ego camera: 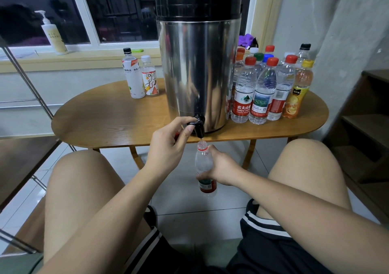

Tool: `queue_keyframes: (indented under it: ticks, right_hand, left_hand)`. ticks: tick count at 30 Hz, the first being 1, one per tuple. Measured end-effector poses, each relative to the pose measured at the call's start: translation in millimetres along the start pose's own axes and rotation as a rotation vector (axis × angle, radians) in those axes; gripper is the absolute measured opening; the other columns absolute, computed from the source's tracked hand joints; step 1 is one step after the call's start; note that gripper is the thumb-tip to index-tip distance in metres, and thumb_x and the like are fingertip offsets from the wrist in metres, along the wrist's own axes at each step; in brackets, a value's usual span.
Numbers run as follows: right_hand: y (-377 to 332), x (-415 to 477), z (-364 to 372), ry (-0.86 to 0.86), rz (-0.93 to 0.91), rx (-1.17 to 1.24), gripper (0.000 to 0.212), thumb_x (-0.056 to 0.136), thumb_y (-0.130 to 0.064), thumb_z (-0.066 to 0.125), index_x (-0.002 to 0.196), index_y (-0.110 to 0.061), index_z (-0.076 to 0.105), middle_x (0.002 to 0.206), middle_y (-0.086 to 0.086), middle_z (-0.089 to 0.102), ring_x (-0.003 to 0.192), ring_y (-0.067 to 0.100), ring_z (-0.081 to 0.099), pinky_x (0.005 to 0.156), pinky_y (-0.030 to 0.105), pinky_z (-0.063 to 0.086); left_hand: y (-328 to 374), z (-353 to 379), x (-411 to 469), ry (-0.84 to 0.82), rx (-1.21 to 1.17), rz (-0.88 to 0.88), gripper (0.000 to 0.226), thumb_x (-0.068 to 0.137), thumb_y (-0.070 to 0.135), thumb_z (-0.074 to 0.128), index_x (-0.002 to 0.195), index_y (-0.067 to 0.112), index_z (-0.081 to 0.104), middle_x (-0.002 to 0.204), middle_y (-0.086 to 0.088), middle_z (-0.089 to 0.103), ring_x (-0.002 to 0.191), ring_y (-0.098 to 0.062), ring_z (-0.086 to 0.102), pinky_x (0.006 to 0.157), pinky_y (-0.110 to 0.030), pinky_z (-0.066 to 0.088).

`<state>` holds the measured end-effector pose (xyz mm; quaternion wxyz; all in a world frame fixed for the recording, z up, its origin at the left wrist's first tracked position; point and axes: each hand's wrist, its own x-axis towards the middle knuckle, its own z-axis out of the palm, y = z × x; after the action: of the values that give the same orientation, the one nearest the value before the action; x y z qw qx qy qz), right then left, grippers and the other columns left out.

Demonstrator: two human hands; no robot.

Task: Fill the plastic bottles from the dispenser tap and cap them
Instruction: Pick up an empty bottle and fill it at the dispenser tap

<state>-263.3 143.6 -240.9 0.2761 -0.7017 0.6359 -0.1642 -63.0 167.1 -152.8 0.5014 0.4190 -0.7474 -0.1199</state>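
Your right hand (221, 166) grasps the bottle (203, 164) round its middle, fingers wrapped over the clear wall just above the red label. The bottle stands upright, its long axis vertical. Its open mouth points straight up and sits just under the spout of the tap (199, 126). You hold it below the front edge of the table (94, 118), above the tiled floor (189, 206).

Your left hand (168, 147) pinches the tap's black lever, forefinger curled over the top and thumb beneath. A small red thing (176, 135) shows under your other curled fingers; you cannot tell what it is.

1 dispenser (197, 63), a steel drum with a black lid, stands upright on the table, its tap at the foot by the front edge.

To its left 2 capped bottles stand upright side by side: the black-capped bottle (132, 73) and the white-capped bottle (149, 80).

To its right a cluster of bottles (265, 88) stands upright and packed close. The front row holds 4: 3 clear ones with red caps and 1 orange one with a yellow cap. Behind them more caps show in red, orange, green, blue, white and black, overlapping too much for a sure count.

1 pump bottle (52, 33) stands on the windowsill (88, 51).
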Motion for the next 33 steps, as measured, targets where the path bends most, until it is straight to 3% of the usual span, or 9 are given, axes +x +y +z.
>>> queue_keyframes:
  ticks: [13, 33]
  right_hand:
    - [-0.4, -1.4, -1.0, 0.003, 0.009, 0.022, 0.099, 0.066, -0.054, 0.1, 0.139, -0.033, 0.036, 0.132, 0.001, 0.065, 0.118, 0.027, 0.068, 0.093, 0.04, 0.061]
    - [2.2, -0.1, 0.1, 0.012, 0.012, 0.038, 0.095, 0.062, -0.056, 0.1, 0.134, -0.037, 0.04, 0.128, -0.004, 0.065, 0.115, 0.024, 0.066, 0.093, 0.044, 0.063]
  left_hand:
    - [0.0, -0.2, 0.2, -0.001, 0.012, 0.006, 0.022, 0.11, 0.026, 0.065, 0.13, 0.021, 0.074, 0.075, 0.033, 0.056, 0.068, 0.0, 0.054, 0.064, -0.009, 0.036]
    - [-1.1, 0.2, 0.4, -0.009, -0.001, -0.014, 0.021, 0.111, 0.031, 0.064, 0.129, 0.027, 0.074, 0.07, 0.022, 0.055, 0.066, -0.006, 0.053, 0.062, -0.012, 0.035]
